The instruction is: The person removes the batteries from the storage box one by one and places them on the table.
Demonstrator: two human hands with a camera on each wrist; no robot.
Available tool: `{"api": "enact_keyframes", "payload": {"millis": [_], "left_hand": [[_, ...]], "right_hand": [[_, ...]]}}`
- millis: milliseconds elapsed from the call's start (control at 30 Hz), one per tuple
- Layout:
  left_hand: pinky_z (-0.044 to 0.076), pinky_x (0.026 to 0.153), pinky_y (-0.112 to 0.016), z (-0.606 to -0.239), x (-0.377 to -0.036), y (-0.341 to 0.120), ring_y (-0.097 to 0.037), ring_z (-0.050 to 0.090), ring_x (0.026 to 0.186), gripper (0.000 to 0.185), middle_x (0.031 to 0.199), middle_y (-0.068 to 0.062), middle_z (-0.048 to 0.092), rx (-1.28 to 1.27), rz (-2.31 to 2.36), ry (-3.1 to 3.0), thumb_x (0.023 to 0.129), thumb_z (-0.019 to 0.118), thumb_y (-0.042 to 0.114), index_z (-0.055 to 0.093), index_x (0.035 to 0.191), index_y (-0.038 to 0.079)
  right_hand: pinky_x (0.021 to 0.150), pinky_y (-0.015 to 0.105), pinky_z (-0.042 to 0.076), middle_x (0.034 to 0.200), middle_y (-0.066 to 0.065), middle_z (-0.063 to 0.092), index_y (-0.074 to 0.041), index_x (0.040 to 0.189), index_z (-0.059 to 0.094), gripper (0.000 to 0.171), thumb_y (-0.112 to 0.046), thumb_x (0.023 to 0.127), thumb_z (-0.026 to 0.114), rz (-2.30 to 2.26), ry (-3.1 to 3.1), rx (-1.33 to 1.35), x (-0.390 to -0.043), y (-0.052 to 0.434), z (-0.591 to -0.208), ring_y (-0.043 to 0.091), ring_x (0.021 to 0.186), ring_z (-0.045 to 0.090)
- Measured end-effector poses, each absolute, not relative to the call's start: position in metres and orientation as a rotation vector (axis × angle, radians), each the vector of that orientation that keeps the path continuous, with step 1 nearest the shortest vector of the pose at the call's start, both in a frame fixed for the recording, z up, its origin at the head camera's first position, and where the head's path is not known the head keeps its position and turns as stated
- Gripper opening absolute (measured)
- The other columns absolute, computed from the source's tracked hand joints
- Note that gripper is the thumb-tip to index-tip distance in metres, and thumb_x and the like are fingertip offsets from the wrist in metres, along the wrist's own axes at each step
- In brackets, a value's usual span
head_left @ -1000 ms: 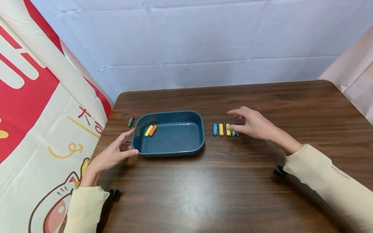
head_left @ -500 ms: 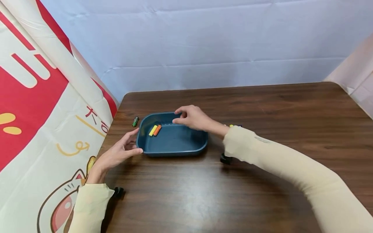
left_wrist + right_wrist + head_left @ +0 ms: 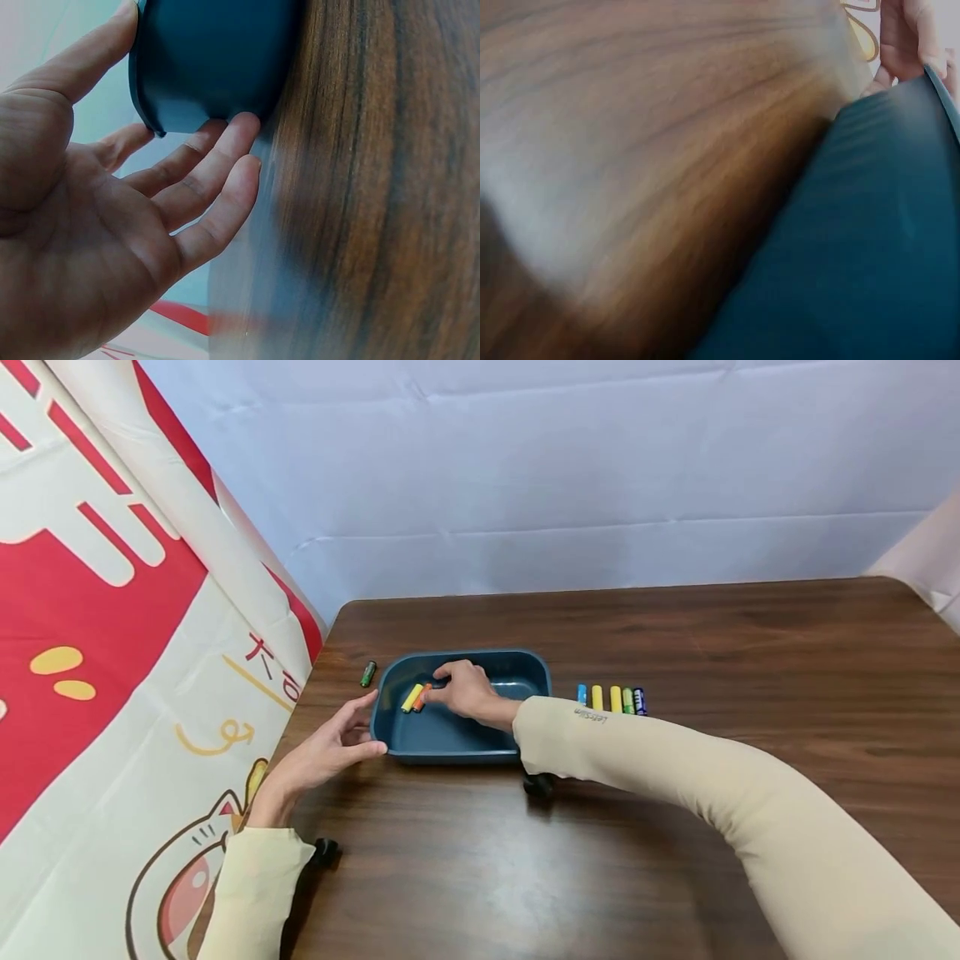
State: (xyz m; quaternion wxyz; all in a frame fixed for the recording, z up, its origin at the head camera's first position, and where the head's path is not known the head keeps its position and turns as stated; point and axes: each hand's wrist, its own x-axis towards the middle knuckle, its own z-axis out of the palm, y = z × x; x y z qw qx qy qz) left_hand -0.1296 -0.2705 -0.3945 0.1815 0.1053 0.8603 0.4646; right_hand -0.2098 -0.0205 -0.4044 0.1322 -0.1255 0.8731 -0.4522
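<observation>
My left hand [image 3: 322, 762] holds the left end of a dark blue-green plastic tray [image 3: 450, 757]. In the left wrist view its thumb lies on the tray's rim and its fingertips [image 3: 244, 124] touch the end wall. Inside the tray, a yellow battery [image 3: 412, 697] and an orange battery [image 3: 420, 702] lie side by side. My right hand [image 3: 471, 695] reaches in over the near rim, thumb and forefinger apart at the orange battery, whose upper part is partly covered. The right wrist view shows the tray's outer wall [image 3: 855, 240], not the right fingers.
A green battery [image 3: 368, 674] lies on the brown table [image 3: 450, 860] left of the tray. Right of it stands a row of several batteries, including a blue one [image 3: 582, 694] and a yellow one [image 3: 597, 697], partly behind the right sleeve [image 3: 675, 760].
My right hand has moved left from the row of batteries into the tray, down to the orange battery. The left hand has stayed at the tray's end. The head view has shifted slightly.
</observation>
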Motion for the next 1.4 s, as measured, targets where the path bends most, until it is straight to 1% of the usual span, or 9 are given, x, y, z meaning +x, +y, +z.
{"api": "enact_keyframes", "payload": {"millis": [67, 167, 333, 467, 700, 1000, 1267, 1400], "left_hand": [[0.052, 0.102, -0.051, -0.395, -0.128, -0.269, -0.038, 0.055, 0.127, 0.088, 0.143, -0.023, 0.055, 0.297, 1.313, 2.426, 0.099, 0.072, 0.025, 0.017, 0.166, 0.014], [0.051, 0.103, -0.052, -0.396, -0.128, -0.268, -0.038, 0.056, 0.126, 0.087, 0.142, -0.023, 0.055, 0.303, 1.309, 2.433, 0.1, 0.072, 0.025, 0.016, 0.166, 0.014], [0.049, 0.105, -0.053, -0.396, -0.128, -0.268, -0.038, 0.055, 0.127, 0.088, 0.143, -0.023, 0.054, 0.292, 1.303, 2.439, 0.099, 0.072, 0.027, 0.017, 0.166, 0.015], [0.049, 0.105, -0.053, -0.398, -0.129, -0.269, -0.037, 0.055, 0.128, 0.089, 0.144, -0.022, 0.054, 0.28, 1.304, 2.44, 0.099, 0.073, 0.028, 0.017, 0.166, 0.015], [0.049, 0.105, -0.054, -0.399, -0.129, -0.27, -0.038, 0.054, 0.129, 0.086, 0.147, -0.021, 0.052, 0.233, 1.301, 2.43, 0.099, 0.072, 0.025, 0.019, 0.166, 0.02], [0.049, 0.105, -0.054, -0.399, -0.129, -0.271, -0.039, 0.054, 0.129, 0.088, 0.15, -0.023, 0.048, 0.235, 1.301, 2.431, 0.099, 0.073, 0.026, 0.017, 0.167, 0.021], [0.048, 0.105, -0.055, -0.399, -0.129, -0.27, -0.039, 0.054, 0.13, 0.088, 0.15, -0.023, 0.048, 0.246, 1.302, 2.429, 0.099, 0.073, 0.026, 0.017, 0.167, 0.021], [0.048, 0.106, -0.055, -0.4, -0.13, -0.27, -0.039, 0.055, 0.129, 0.088, 0.15, -0.023, 0.048, 0.273, 1.314, 2.427, 0.099, 0.072, 0.025, 0.016, 0.167, 0.019]], "right_hand": [[0.086, 0.037, 0.055, 0.133, 0.013, 0.065, -0.004, 0.138, 0.065, 0.052, -0.028, 0.094, 0.079, -1.309, 2.553, -0.343, -0.207, -0.025, -0.407, 0.025, 0.103, 0.064], [0.087, 0.038, 0.055, 0.128, 0.011, 0.068, -0.006, 0.136, 0.067, 0.052, -0.03, 0.092, 0.081, -1.279, 2.607, -0.307, -0.204, -0.029, -0.411, 0.025, 0.104, 0.065], [0.079, 0.036, 0.055, 0.12, 0.008, 0.07, -0.008, 0.133, 0.07, 0.052, -0.033, 0.089, 0.084, -1.211, 2.675, -0.296, -0.203, -0.033, -0.414, 0.022, 0.093, 0.065], [0.071, 0.034, 0.053, 0.11, 0.006, 0.071, -0.009, 0.13, 0.071, 0.051, -0.036, 0.089, 0.084, -1.155, 2.7, -0.323, -0.204, -0.035, -0.416, 0.021, 0.082, 0.063], [0.067, 0.033, 0.052, 0.099, 0.002, 0.069, -0.01, 0.121, 0.072, 0.049, -0.043, 0.086, 0.085, -1.091, 2.763, -0.306, -0.205, -0.041, -0.42, 0.018, 0.077, 0.062], [0.061, 0.033, 0.05, 0.091, 0.001, 0.065, -0.012, 0.11, 0.071, 0.041, -0.043, 0.087, 0.084, -1.0, 2.825, -0.36, -0.205, -0.045, -0.421, 0.017, 0.071, 0.059], [0.061, 0.031, 0.048, 0.084, 0.001, 0.062, -0.01, 0.108, 0.069, 0.034, -0.038, 0.091, 0.08, -0.962, 2.824, -0.403, -0.206, -0.046, -0.422, 0.018, 0.068, 0.058], [0.059, 0.03, 0.048, 0.082, 0.002, 0.062, -0.011, 0.101, 0.07, 0.029, -0.037, 0.09, 0.079, -0.968, 2.794, -0.403, -0.206, -0.044, -0.419, 0.018, 0.067, 0.057]]}}
